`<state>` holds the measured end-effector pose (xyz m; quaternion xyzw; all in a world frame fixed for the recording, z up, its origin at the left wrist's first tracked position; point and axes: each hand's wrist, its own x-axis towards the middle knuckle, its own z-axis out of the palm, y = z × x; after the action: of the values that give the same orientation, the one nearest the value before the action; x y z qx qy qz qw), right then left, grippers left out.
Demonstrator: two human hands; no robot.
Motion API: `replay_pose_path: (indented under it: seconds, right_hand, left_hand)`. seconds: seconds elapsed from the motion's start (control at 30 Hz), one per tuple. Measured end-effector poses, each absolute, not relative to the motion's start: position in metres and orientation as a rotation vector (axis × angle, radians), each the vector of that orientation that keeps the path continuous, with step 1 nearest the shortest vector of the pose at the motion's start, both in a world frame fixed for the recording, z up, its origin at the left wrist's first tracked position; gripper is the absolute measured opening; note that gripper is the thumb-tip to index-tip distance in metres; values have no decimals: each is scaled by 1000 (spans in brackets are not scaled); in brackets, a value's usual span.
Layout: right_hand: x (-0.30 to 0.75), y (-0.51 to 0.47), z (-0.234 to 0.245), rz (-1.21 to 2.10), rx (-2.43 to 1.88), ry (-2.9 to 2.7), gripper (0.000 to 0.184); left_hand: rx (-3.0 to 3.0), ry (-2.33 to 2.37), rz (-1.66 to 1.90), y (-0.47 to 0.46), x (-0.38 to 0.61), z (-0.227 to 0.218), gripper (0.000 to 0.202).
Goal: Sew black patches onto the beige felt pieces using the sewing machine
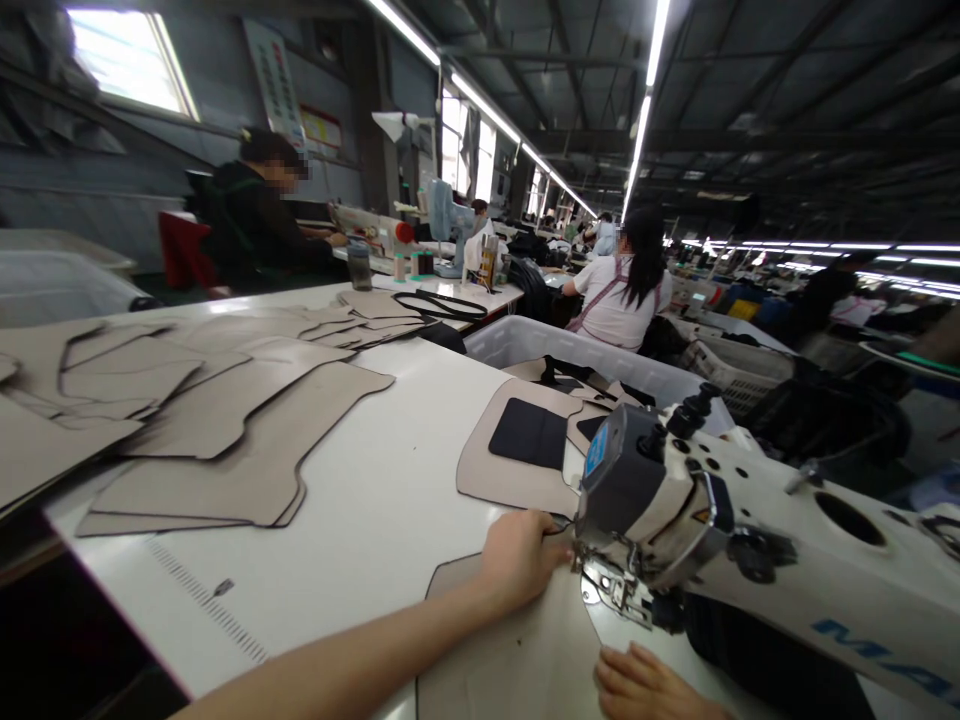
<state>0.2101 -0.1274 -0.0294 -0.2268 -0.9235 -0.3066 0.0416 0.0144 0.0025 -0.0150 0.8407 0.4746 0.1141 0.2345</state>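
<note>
A beige fabric panel (pixel 517 660) with dark edging lies on the white table below the head of a sewing machine (pixel 637 500). My left hand (pixel 525 555) is over its far edge, close to the presser foot (pixel 619 590). Its fingers are curled closed, and a small dark bit shows at the fingertips; what they grip is hidden. My right hand (pixel 649 685) rests at the panel's near right edge, fingers stretched out low in front of the machine. Just beyond my left hand lies another beige panel (pixel 480 450) with a black patch (pixel 529 433).
Stacked beige panels (pixel 315 420) cover the table's left side. A translucent plastic bin (pixel 517 340) with sewn pieces stands behind the machine. Co-workers sit at the far left (pixel 255 220) and ahead (pixel 626 290). A black strap loop (pixel 442 305) lies on the far table.
</note>
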Motion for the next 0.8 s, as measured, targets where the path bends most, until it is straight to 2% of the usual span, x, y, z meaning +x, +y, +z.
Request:
replay_pose_path:
  seconds: [0.3,0.4,0.53,0.8]
  right_hand:
    - [202,-136,-37,-649,-1029,-2656,45]
    - [175,-133,-37,-710,-1073,-2494,40]
    - [142,-124,-51,-890,-1189,-2100,44]
    - [121,-106,-70,-1056,-1241,-1921,40]
  left_hand:
    - [2389,1183,377,24,28,-13,19]
    - [2450,1066,361,39,36,-11,19]
    - [2513,932,322,55,48,-9,15]
    - [2526,866,288,57,59,5,15]
